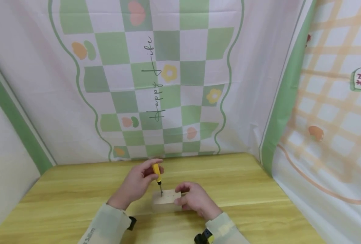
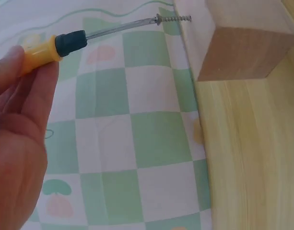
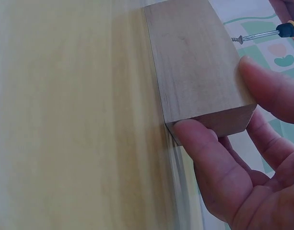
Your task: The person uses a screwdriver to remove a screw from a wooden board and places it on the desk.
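My left hand [image 1: 136, 183] grips the yellow handle of a screwdriver [image 2: 43, 53] with a black collar. Its metal shaft points down, and the tip meets the head of a screw [image 2: 173, 19]. The screw stands partly sunk in the top face of a pale wooden block [image 1: 167, 203], near the block's left end, with threads still showing. My right hand [image 1: 195, 199] holds the block's right end, thumb and fingers against its faces. Small dark holes dot the block's top to the right of the screw.
The block rests on a wood-grain table [image 1: 244, 189]. Behind the table hangs a green-and-white checked cloth [image 1: 168, 101], and an orange-checked cloth [image 1: 333, 112] hangs on the right. Both wrists carry dark straps or devices.
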Demonstrator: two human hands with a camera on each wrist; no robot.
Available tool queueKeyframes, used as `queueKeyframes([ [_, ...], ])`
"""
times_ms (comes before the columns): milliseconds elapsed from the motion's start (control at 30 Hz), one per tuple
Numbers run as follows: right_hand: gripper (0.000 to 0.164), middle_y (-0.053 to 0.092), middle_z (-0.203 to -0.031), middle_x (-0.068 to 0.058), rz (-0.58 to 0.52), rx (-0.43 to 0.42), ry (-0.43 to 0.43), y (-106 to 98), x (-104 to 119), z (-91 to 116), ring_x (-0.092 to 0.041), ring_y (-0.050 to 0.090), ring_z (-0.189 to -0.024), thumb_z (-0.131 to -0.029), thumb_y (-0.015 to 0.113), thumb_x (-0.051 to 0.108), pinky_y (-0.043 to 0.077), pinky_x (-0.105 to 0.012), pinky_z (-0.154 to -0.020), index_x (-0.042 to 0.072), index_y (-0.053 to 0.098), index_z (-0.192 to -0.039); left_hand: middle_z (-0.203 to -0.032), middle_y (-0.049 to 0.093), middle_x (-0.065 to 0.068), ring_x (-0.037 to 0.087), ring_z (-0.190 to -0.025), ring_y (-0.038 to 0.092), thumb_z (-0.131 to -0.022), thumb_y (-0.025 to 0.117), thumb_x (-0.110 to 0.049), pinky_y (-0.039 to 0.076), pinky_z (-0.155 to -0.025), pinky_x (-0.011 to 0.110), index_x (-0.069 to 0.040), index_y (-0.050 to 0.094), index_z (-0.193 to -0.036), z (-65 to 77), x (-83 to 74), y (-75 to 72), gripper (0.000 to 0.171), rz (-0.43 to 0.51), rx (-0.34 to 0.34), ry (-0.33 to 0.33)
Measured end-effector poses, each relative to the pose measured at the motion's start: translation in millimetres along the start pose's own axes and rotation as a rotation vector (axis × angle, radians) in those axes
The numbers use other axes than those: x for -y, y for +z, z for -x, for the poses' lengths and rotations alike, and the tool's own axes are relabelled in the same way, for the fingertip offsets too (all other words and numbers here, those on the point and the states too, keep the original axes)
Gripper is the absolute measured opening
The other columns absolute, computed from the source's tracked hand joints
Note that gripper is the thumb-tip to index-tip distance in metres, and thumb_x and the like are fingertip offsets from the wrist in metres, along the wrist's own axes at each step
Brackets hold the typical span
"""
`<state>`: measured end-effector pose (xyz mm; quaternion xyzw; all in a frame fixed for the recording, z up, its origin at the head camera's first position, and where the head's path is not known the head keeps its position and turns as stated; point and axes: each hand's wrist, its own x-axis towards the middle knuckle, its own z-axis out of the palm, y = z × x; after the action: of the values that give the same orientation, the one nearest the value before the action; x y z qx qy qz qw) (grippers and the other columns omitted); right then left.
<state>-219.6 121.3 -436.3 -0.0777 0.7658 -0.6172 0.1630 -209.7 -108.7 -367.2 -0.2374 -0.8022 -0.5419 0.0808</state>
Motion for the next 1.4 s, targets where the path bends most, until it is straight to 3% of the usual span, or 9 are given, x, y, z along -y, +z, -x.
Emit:
queueKeyframes([
  [200,0.034,0.06,-0.113,-0.012,0.001,-0.003,0.006,-0.5,-0.4,-0.2,-0.026,0.064,-0.085,-0.078,0.08,-0.004,0.058,-0.042,-0.068,0.003,0.066,-0.108,-0.089,0.068,-0.003,0.013,-0.079,0.066,-0.088,0.074,0.0,0.058,-0.067,0.029,-0.017,0.068,-0.124,0.1,-1.5,8.5,0.04,-0.101,-0.108,0.041],
  [400,0.036,0.06,-0.114,-0.013,0.0,-0.005,-0.005,0.1,-0.9,-0.3,-0.026,0.064,-0.084,-0.077,0.08,-0.005,0.059,-0.042,-0.069,0.002,0.066,-0.109,-0.083,0.063,-0.005,0.011,-0.07,0.06,-0.088,0.076,-0.003,0.055,-0.06,0.029,-0.015,0.066,-0.126,-0.5,3.7,12.0,0.041,-0.186,-0.208,0.061],
  [467,0.036,0.061,-0.114,-0.013,-0.003,-0.007,-0.007,0.8,-0.9,-0.3,-0.026,0.064,-0.084,-0.076,0.08,-0.005,0.059,-0.042,-0.069,0.002,0.066,-0.109,-0.085,0.063,-0.005,0.012,-0.072,0.06,-0.088,0.076,-0.004,0.055,-0.062,0.029,-0.018,0.066,-0.127,0.0,5.2,9.2,0.042,-0.161,-0.187,0.046],
  [633,0.036,0.06,-0.114,-0.013,-0.016,0.004,-0.007,1.3,-0.9,-0.8,-0.026,0.064,-0.085,-0.077,0.079,-0.005,0.059,-0.043,-0.07,0.002,0.065,-0.11,-0.107,0.067,0.0,0.02,-0.095,0.066,-0.092,0.068,0.002,0.056,-0.08,0.029,-0.021,0.06,-0.136,1.2,5.8,0.0,0.05,-0.032,-0.042,0.007],
  [733,0.037,0.059,-0.114,-0.013,-0.026,0.018,-0.011,0.9,-1.1,-1.3,-0.026,0.064,-0.086,-0.077,0.079,-0.005,0.059,-0.043,-0.071,0.001,0.065,-0.111,-0.114,0.068,0.003,0.022,-0.101,0.066,-0.093,0.064,0.008,0.056,-0.084,0.03,-0.021,0.058,-0.138,1.8,5.2,-2.7,0.054,0.026,-0.009,-0.014],
  [933,0.032,0.058,-0.114,-0.014,-0.053,0.032,-0.01,-0.5,-1.7,-0.7,-0.027,0.063,-0.088,-0.082,0.077,-0.002,0.059,-0.046,-0.07,-0.001,0.064,-0.111,-0.098,0.071,0.0,0.017,-0.086,0.067,-0.09,0.069,0.005,0.057,-0.071,0.031,-0.02,0.065,-0.129,1.8,4.4,-0.2,0.047,-0.018,-0.065,0.012],
  [1133,0.03,0.059,-0.114,-0.014,-0.055,0.027,-0.009,-0.8,-2.5,-0.3,-0.027,0.063,-0.089,-0.084,0.077,-0.001,0.059,-0.046,-0.07,-0.001,0.065,-0.112,-0.085,0.065,-0.005,0.012,-0.072,0.062,-0.088,0.074,0.001,0.055,-0.062,0.029,-0.015,0.065,-0.122,0.4,3.2,7.5,0.04,-0.154,-0.117,0.11],
  [1300,0.03,0.06,-0.112,-0.014,-0.063,0.023,-0.006,-0.6,-1.9,0.2,-0.027,0.063,-0.088,-0.083,0.078,-0.001,0.059,-0.046,-0.07,-0.001,0.065,-0.111,-0.084,0.058,-0.005,0.011,-0.068,0.054,-0.087,0.075,0.002,0.052,-0.058,0.027,-0.015,0.062,-0.127,-0.5,4.0,8.3,0.045,-0.243,-0.156,0.158],
  [1400,0.031,0.06,-0.113,-0.014,-0.06,0.016,-0.001,-1.2,-1.3,0.1,-0.027,0.064,-0.089,-0.083,0.078,0.0,0.059,-0.046,-0.07,0.0,0.066,-0.111,-0.089,0.058,-0.004,0.011,-0.073,0.057,-0.088,0.075,0.002,0.054,-0.063,0.027,-0.017,0.063,-0.132,-0.5,5.8,4.7,0.05,-0.235,-0.135,0.168],
])
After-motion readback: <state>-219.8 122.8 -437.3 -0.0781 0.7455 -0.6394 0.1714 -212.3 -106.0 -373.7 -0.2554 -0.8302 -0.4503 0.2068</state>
